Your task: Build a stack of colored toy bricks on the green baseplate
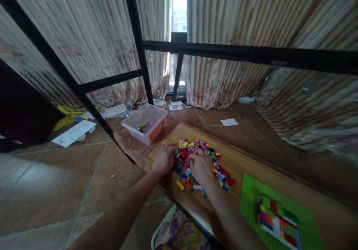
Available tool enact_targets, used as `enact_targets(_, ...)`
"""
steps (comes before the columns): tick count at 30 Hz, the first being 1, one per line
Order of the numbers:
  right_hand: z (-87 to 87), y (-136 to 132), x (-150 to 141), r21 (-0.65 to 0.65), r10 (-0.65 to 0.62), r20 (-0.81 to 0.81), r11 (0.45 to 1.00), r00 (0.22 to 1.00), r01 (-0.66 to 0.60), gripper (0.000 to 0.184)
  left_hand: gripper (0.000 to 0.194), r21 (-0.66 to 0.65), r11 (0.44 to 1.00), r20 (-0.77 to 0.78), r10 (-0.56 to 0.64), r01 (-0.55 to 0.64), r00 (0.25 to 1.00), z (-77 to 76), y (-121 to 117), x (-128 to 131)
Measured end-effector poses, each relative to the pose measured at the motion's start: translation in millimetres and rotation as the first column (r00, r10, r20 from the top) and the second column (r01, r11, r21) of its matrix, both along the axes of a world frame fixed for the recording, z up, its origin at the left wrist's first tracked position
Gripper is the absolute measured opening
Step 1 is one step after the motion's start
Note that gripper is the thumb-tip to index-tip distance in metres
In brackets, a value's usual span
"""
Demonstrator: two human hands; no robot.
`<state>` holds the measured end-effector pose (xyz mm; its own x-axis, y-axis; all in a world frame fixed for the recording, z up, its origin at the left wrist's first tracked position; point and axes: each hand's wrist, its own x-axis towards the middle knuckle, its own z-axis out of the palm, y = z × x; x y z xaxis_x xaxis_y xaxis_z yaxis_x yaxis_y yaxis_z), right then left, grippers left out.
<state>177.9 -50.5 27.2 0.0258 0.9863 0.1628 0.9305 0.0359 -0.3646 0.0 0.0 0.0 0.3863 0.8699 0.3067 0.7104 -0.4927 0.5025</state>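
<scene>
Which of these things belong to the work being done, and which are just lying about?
In use:
- left hand
- right hand
- loose bricks
- green baseplate

Lying about:
- white paper
- yellow object
- white tray

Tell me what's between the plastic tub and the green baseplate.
Piled bricks on the wooden table, left hand and right hand at them, in the head view.

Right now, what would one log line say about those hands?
left hand: at pile's left edge | right hand: over pile | brick pile: on wooden table | green baseplate: holds bricks
</scene>
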Motion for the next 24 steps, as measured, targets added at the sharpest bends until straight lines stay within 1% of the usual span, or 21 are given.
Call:
enact_targets(3, -1.4, -9, 11, 0.032, 0.023, -0.035, 0.999, 0.999, -0.022, 0.022, 0.023, -0.004, 1.0, 0.013, 0.009, -0.009, 1.0, -0.6, -1, 0)
enact_targets(6, -0.6, -11, 26, 0.058, -0.008, -0.096, 0.998, 0.995, 0.014, 0.024, 0.022, 0.001, 1.0, 0.035, 0.015, -0.015, 0.999, -1.1, -1, -1)
enact_targets(9, 1.7, -2, 42, 0.077, -0.098, -0.123, 0.991, 0.988, 0.108, 0.028, 0.022, 0.007, 1.0, 0.055, 0.021, -0.021, 0.998, -1.7, 0, -1)
enact_targets(11, 3.5, 9, 51, 0.091, -0.132, -0.087, 0.986, 0.987, 0.14, 0.029, 0.022, 0.01, 1.0, 0.064, 0.026, -0.026, 0.998, -2.2, 0, -1)
enact_targets(13, 5.5, 22, 55, 0.086, -0.113, -0.027, 0.99, 0.993, 0.115, 0.032, 0.023, 0.01, 1.0, 0.076, 0.028, -0.029, 0.997, -2.8, 1, -2)
enact_targets(17, 8.8, 43, 52, 0.019, -0.003, 0.059, 1.0, 0.998, 0.002, 0.034, 0.024, 0.009, 0.999, 0.095, 0.032, -0.032, 0.995, -3.2, 1, -2)
enact_targets(21, 7.9, 48, 44, -0.019, 0.067, 0.068, 0.998, 0.995, -0.065, 0.028, 0.024, -0.002, 0.999, 0.097, 0.036, -0.036, 0.995, -2.7, 1, -2)
enact_targets(24, 5.4, 46, 38, -0.042, 0.084, 0.069, 0.996, 0.994, -0.081, 0.024, 0.023, -0.002, 0.999, 0.101, 0.042, -0.042, 0.994, -2.9, 1, -2)
